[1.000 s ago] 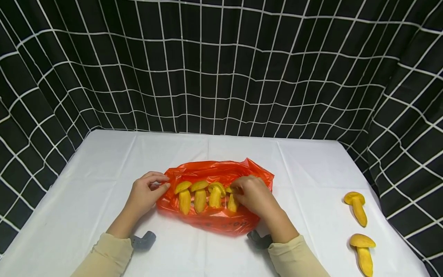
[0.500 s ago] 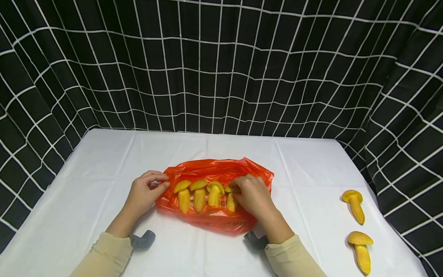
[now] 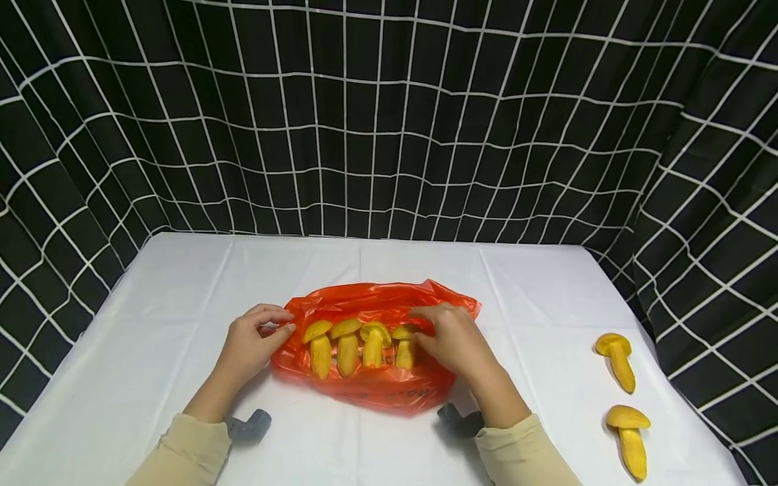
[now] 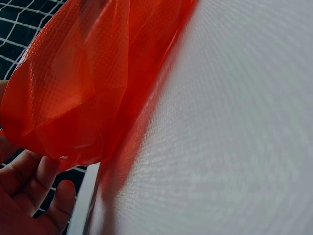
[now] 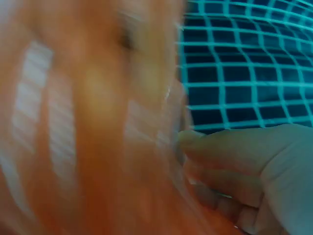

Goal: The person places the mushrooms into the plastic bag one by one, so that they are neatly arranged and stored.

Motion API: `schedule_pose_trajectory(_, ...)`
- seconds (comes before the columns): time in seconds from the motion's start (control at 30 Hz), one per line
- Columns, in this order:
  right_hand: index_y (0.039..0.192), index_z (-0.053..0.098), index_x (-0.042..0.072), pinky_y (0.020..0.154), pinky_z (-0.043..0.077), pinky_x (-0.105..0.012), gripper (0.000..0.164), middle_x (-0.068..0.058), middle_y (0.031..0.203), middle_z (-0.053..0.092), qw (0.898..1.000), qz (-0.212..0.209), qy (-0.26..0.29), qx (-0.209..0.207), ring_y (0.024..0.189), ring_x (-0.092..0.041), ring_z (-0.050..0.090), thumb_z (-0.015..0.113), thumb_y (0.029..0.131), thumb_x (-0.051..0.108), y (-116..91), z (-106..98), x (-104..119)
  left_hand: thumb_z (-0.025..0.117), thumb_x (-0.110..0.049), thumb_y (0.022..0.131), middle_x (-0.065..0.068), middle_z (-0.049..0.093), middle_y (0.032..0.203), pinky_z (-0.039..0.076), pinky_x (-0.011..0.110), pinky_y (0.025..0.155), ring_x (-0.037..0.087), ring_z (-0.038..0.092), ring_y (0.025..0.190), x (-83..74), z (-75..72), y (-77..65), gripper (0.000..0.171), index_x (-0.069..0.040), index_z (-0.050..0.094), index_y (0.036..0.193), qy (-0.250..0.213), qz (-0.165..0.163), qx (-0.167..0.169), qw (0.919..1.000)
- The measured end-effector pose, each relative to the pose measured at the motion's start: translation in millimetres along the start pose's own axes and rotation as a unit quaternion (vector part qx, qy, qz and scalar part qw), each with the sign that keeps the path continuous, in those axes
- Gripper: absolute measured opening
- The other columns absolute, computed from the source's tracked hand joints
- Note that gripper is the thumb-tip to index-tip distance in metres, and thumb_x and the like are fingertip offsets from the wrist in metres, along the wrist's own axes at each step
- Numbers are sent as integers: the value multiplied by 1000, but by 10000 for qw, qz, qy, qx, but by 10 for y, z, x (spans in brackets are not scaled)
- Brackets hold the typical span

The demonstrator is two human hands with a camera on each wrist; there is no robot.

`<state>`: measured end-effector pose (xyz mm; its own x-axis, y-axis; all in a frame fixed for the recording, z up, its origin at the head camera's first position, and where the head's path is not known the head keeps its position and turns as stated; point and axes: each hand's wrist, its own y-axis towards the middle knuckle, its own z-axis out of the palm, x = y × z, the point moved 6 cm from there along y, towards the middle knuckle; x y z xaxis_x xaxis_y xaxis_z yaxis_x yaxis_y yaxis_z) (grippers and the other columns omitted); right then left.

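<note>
Yellow mushrooms [image 3: 347,352], four in a row inside the red plastic bag [image 3: 389,398], could roll askew if left hand [image 3: 250,343], seemingly pinching the bag's left rim, tugs, or right hand [image 3: 457,341], fingers spread near its right end, snags film.

The white worktop [image 3: 547,324] carries a red bag [image 3: 377,395] between left hand [image 3: 252,341] and right hand [image 3: 457,339], two yellow mushrooms [image 3: 618,358] further right.

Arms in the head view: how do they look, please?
Left hand and right hand wear no gloves. Left sleeve and right sleeve are plain beige, ending short of the hands. A grey curved piece shows by the left sleeve, a darker one by the right.
</note>
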<state>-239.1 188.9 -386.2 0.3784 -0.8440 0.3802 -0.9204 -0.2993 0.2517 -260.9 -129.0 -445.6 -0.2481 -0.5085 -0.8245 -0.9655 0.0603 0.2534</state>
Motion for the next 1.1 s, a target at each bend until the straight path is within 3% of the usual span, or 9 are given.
schedule_pose_trajectory(0.17,120,70,9,86,53,-50,34,-14,109,71,9952,574,555,-569,102,-33,64,74,87,14,-44,-435,-232,74,-14,87,3,68,106,52,17,74,17,62,87,-25,-21,22,14,-8,76,100,-81,77,-45,9999)
schedule_pose_trajectory(0.37,120,70,11,78,47,-48,31,-18,105,70,9858,1024,396,-1272,97,-36,62,70,90,17,-206,-852,-566,74,-15,88,3,68,107,52,16,74,17,61,87,-33,-21,29,15,-8,76,101,-58,39,-3,10000)
schedule_pose_trajectory(0.7,126,66,9,96,44,-56,37,-22,114,68,9626,2014,365,-1776,114,-40,57,65,94,28,-495,-1312,-1058,74,-17,88,3,68,107,52,17,77,18,62,92,-21,-25,-2,16,-8,76,101,-40,17,-25,10000)
schedule_pose_trajectory(0.87,133,62,14,100,41,-58,45,-21,126,63,9366,2928,518,-1855,126,-42,49,60,96,38,-721,-1472,-1423,74,-17,88,4,67,108,52,16,78,19,62,93,1,-21,-32,16,-8,76,102,-76,-60,-41,9999)
schedule_pose_trajectory(1.1,141,54,20,113,28,-60,55,-13,147,50,8828,4115,1012,-2025,140,-34,39,58,94,49,-1056,-1583,-1870,74,-18,88,3,67,109,52,15,78,18,62,93,-3,5,-31,17,-8,76,102,-65,-114,15,9999)
